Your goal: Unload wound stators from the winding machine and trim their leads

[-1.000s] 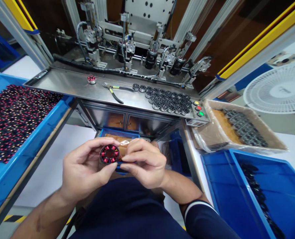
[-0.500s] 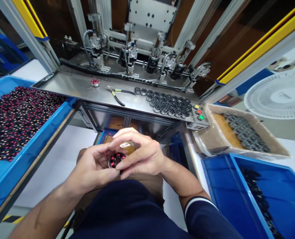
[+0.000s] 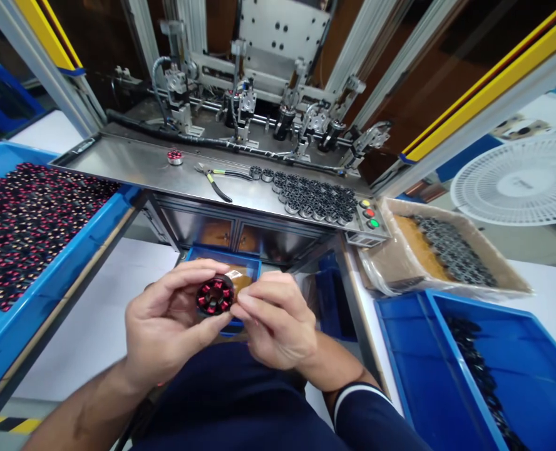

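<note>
My left hand (image 3: 165, 319) is closed around the rim of a stator wound with red wire (image 3: 215, 295), its round face turned up toward me. Fingers and thumb hold it from both sides. At the stator's right edge my right hand (image 3: 278, 319) is closed in a pinch, thumb against forefinger; what lies between those fingertips is too small to make out. Beyond the hands, on the metal ledge (image 3: 132, 166), rests another red-wound stator (image 3: 175, 158). Wire cutters (image 3: 216, 176) lie right of it with their handles apart. Several unwound stator cores (image 3: 315, 195) stand grouped further right.
A machine with clamps and spindles (image 3: 285, 119) stands behind the ledge. At left is a blue bin (image 3: 71, 266) of wound stators. To the right are push buttons (image 3: 369, 213), a lined carton (image 3: 414, 269) of cores, a blue divided bin (image 3: 400, 338) and a white fan (image 3: 522, 181).
My right hand has moved off the stator's top to its right edge and pinched its fingers. The stator now faces up more fully in my left hand. The view has shifted slightly.
</note>
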`<state>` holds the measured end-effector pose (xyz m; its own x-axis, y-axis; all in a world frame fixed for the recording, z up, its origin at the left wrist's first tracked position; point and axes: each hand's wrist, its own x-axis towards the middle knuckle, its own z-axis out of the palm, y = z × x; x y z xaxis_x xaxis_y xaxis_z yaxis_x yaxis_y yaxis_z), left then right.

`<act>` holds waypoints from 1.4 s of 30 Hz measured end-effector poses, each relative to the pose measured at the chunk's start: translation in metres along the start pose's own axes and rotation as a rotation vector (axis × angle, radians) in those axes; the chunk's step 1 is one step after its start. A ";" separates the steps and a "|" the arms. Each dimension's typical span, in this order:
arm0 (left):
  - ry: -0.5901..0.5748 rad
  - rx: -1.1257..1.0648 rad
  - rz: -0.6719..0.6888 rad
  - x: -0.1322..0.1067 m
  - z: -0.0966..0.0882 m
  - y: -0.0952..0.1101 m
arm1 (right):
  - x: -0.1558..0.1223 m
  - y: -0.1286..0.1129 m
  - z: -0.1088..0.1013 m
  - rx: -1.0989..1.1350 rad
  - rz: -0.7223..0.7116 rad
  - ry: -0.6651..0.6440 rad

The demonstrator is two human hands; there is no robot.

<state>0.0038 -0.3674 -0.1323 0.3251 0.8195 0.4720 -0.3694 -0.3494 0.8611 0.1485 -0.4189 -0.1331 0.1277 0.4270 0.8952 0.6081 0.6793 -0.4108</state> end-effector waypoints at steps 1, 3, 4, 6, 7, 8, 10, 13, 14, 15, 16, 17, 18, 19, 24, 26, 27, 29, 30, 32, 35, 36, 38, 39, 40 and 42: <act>0.006 0.022 0.034 -0.001 0.001 -0.001 | -0.001 -0.003 0.004 0.035 0.053 0.033; 0.023 0.055 0.075 -0.002 0.002 -0.003 | -0.002 -0.009 0.013 0.118 0.198 0.105; 0.038 0.066 0.086 -0.003 0.003 -0.004 | -0.003 -0.011 0.018 0.162 0.279 0.138; 0.084 0.083 0.077 -0.005 0.005 -0.005 | -0.005 -0.012 0.025 0.241 0.412 0.181; 0.107 0.082 0.057 -0.007 0.005 -0.006 | -0.006 -0.012 0.027 0.271 0.445 0.190; 0.121 0.068 0.026 -0.007 0.005 -0.006 | -0.007 -0.010 0.028 0.295 0.451 0.190; 0.101 -0.003 -0.067 -0.008 0.003 -0.007 | -0.006 -0.005 0.027 0.323 0.420 0.160; -0.022 -0.096 -0.234 -0.004 -0.006 -0.006 | -0.001 0.005 0.021 0.329 0.378 0.072; -0.067 -0.101 -0.279 -0.003 -0.009 -0.006 | 0.001 0.008 0.019 0.328 0.376 0.040; -0.106 -0.098 -0.311 -0.001 -0.013 -0.005 | 0.003 0.010 0.017 0.331 0.378 0.011; -0.138 -0.095 -0.336 0.001 -0.016 -0.004 | 0.005 0.012 0.015 0.337 0.384 -0.013; -0.165 -0.096 -0.359 0.002 -0.019 -0.003 | 0.006 0.014 0.014 0.346 0.392 -0.032; -0.187 -0.101 -0.381 0.003 -0.021 -0.002 | 0.007 0.015 0.013 0.356 0.401 -0.047; -0.202 -0.104 -0.405 0.003 -0.023 -0.002 | 0.008 0.015 0.012 0.362 0.409 -0.059; -0.183 -0.113 -0.518 0.003 -0.027 -0.003 | 0.010 0.015 0.009 0.331 0.391 -0.097; -0.178 -0.160 -0.547 0.004 -0.026 -0.006 | 0.010 0.015 0.009 0.313 0.377 -0.100; -0.177 -0.189 -0.556 0.005 -0.025 -0.007 | 0.010 0.016 0.008 0.304 0.371 -0.098; -0.178 -0.247 -0.563 0.007 -0.023 -0.008 | 0.010 0.017 0.008 0.279 0.353 -0.092; -0.176 -0.276 -0.567 0.008 -0.022 -0.008 | 0.010 0.017 0.007 0.263 0.341 -0.094; -0.173 -0.334 -0.585 0.009 -0.020 -0.007 | 0.009 0.017 0.006 0.229 0.317 -0.110; -0.199 -0.415 -0.608 0.011 -0.019 -0.005 | 0.010 0.015 0.003 0.183 0.288 -0.123; -0.211 -0.433 -0.608 0.011 -0.019 -0.005 | 0.010 0.015 0.002 0.171 0.283 -0.119; -0.214 -0.443 -0.584 0.011 -0.019 -0.006 | 0.011 0.014 0.001 0.155 0.290 -0.104; -0.206 -0.432 -0.553 0.011 -0.020 -0.007 | 0.011 0.013 0.000 0.155 0.300 -0.100; -0.193 -0.413 -0.509 0.011 -0.020 -0.008 | 0.012 0.013 0.000 0.158 0.314 -0.100; -0.168 -0.364 -0.396 0.009 -0.021 -0.010 | 0.013 0.012 0.000 0.171 0.354 -0.108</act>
<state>-0.0081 -0.3464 -0.1405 0.6232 0.7622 0.1752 -0.4578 0.1739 0.8719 0.1576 -0.4056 -0.1264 0.2170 0.7067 0.6734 0.4007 0.5645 -0.7216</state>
